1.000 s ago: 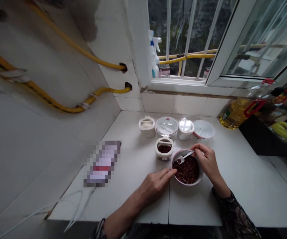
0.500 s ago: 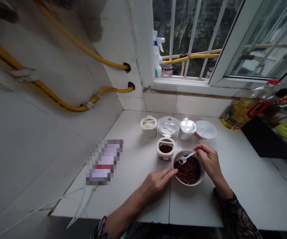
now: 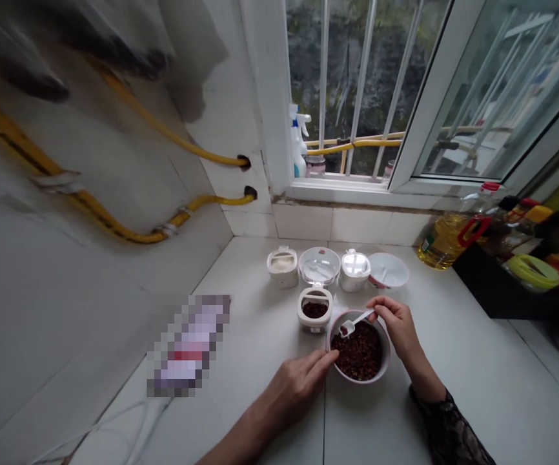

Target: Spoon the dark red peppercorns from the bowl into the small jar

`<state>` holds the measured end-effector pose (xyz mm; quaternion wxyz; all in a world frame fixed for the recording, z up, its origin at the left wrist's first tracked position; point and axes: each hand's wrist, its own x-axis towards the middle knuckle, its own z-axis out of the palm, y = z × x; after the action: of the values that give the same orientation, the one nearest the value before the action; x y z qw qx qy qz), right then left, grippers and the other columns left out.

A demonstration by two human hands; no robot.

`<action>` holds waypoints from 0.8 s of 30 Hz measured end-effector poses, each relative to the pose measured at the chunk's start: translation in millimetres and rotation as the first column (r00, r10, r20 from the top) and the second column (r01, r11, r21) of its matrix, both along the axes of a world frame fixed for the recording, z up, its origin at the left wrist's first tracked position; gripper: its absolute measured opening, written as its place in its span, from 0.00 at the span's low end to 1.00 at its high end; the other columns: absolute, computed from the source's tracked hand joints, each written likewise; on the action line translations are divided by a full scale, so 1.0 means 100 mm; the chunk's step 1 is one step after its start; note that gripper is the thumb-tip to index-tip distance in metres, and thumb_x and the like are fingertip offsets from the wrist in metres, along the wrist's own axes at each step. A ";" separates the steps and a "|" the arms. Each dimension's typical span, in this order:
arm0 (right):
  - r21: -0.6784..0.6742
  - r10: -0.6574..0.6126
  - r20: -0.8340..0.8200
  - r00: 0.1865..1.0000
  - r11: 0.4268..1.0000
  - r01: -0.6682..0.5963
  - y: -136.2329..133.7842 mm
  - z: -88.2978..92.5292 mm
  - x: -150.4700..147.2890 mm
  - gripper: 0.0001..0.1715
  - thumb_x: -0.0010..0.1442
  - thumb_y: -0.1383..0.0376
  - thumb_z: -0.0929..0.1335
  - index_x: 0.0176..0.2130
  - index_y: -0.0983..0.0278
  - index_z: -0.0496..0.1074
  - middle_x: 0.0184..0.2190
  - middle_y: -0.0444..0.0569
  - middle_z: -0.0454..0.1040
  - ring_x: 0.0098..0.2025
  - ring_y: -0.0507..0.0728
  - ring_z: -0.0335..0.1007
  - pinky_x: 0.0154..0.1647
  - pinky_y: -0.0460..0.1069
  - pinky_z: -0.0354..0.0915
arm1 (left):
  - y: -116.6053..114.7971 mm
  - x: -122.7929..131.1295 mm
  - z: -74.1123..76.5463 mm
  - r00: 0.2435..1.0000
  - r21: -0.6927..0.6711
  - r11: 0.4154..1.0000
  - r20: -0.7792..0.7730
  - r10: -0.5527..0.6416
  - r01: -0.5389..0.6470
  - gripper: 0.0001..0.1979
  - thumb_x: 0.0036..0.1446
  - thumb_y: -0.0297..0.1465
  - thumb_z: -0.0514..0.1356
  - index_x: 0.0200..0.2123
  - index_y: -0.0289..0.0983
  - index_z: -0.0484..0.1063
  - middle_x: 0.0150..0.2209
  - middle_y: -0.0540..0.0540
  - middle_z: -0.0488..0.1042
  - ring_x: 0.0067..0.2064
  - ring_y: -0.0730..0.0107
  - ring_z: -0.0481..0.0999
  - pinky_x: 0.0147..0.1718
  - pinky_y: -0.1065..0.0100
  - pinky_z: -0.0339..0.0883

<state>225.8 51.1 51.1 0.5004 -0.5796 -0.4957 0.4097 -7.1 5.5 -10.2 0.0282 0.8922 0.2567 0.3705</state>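
While touching a bowl (image 3: pixel 385 356) at five o'clock in view with the straight-fingered left hand (image 3: pixel 299 381) at its nine-o'clock rim (unclear if clasping), pinches a white spoon (image 3: pixel 355 322) in the right hand (image 3: pixel 399 326) at two o'clock, over dark red bits (image 3: pixel 363 356).

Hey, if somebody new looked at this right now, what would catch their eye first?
Probably the bowl of dark red bits near the counter's middle, with the left hand at its rim and the right hand holding a small white spoon over it. Next might come the thick yellow pipe sagging along the left wall, then the red-capped bottle of yellow liquid at the counter's back right.
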 end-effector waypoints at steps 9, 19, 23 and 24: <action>0.295 -0.007 0.184 0.983 0.954 -0.048 0.01 0.24 -0.26 0.11 0.59 0.60 0.63 0.35 0.62 0.72 0.25 0.46 0.75 0.31 0.57 0.72 0.35 0.51 0.65 | 0.01 0.02 -0.03 1.000 -0.012 1.000 -0.028 0.003 -0.003 0.18 0.66 0.21 0.44 0.57 0.31 0.61 0.40 0.39 0.76 0.36 0.68 0.80 0.30 0.72 0.75; 0.683 -0.148 0.627 0.765 0.576 -0.449 0.01 0.27 -0.35 0.15 0.59 0.76 0.60 0.39 0.61 0.69 0.29 0.46 0.76 0.35 0.57 0.68 0.45 0.55 0.61 | 0.02 0.03 -0.06 1.000 -0.013 1.000 -0.023 0.021 -0.021 0.17 0.67 0.22 0.44 0.56 0.32 0.62 0.36 0.41 0.76 0.33 0.69 0.79 0.29 0.73 0.74; 0.746 -0.241 0.542 0.805 0.578 -0.330 0.01 0.32 -0.16 0.11 0.60 0.74 0.61 0.33 0.61 0.68 0.23 0.44 0.70 0.30 0.56 0.66 0.40 0.54 0.62 | 0.02 0.02 -0.04 1.000 -0.035 0.999 -0.029 0.004 -0.005 0.17 0.67 0.22 0.44 0.56 0.32 0.61 0.37 0.41 0.76 0.33 0.69 0.79 0.30 0.73 0.75; 0.743 -0.253 0.558 0.790 0.577 -0.340 0.01 0.31 -0.11 0.11 0.59 0.74 0.61 0.32 0.61 0.67 0.22 0.43 0.69 0.29 0.56 0.66 0.39 0.54 0.62 | 0.02 0.02 -0.04 1.000 -0.034 0.999 -0.027 0.000 -0.001 0.17 0.67 0.22 0.44 0.56 0.32 0.61 0.38 0.40 0.76 0.33 0.69 0.79 0.29 0.73 0.75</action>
<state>214.3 52.3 81.8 0.5093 -0.3690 -0.7750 -0.0626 -5.0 7.6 -14.5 0.0395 0.8965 0.2636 0.3539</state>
